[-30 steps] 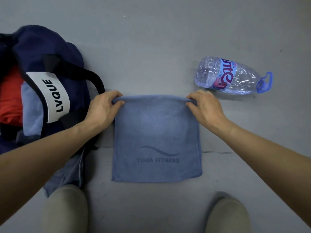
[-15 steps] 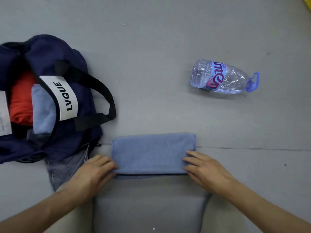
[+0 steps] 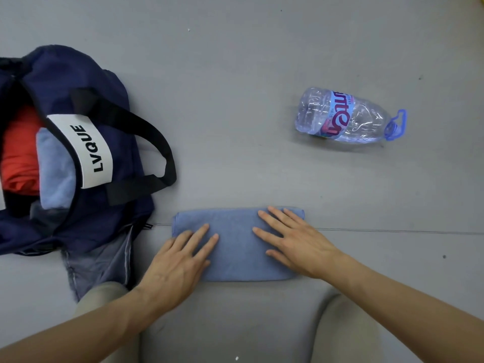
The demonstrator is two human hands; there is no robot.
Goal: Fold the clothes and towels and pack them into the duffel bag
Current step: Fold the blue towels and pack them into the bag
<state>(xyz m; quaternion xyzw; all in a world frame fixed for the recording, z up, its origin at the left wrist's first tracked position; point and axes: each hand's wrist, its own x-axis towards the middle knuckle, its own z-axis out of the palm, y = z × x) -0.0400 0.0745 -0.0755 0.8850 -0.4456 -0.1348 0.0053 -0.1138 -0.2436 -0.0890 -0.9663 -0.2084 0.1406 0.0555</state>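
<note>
The left hand (image 3: pixel 180 260) and right hand (image 3: pixel 293 242) lie flat, fingers straight, pressing the folded light-blue terry towel (image 3: pixel 235 247) on the grey floor (image 3: pixel 235 100). The towel's long axis runs left-right. The open navy fabric duffel bag (image 3: pixel 60 74) lies to its left, nearer the left hand, and seemingly has room, though it is partly cropped.

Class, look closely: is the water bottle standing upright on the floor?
No, the water bottle lies on its side on the grey floor.
</note>
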